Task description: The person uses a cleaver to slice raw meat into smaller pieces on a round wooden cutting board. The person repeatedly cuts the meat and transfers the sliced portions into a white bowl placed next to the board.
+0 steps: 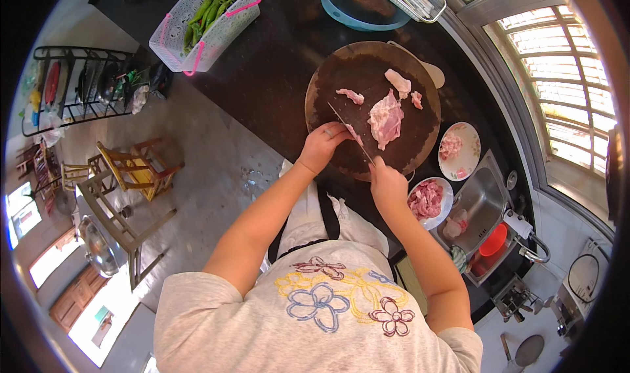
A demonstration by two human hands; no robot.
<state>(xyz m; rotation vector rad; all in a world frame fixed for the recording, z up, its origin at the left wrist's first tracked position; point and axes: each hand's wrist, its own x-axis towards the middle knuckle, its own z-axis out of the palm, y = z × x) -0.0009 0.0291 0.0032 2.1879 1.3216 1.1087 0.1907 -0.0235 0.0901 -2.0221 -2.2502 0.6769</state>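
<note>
My right hand [387,182] grips the handle of a kitchen knife [365,150], its blade seen edge-on over a round wooden chopping board [339,68]. On the near side of the blade, my left hand [325,141] has its fingertips on a thin strip of raw meat [353,133] lying along the knife. The left fingers hide part of that strip. Beyond the blade sits a larger piece of raw meat [387,119]. Smaller bits lie around it: a pale chunk [397,83], a thin scrap [350,96] and a small piece [417,100].
Right of the board are a bowl of cut meat [447,210] and a plate [467,169] with paler pieces. Beyond them is a steel sink [485,188] holding a red basin [493,240]. A plastic basket [216,60] of green peppers and a blue basin [364,24] stand at the back.
</note>
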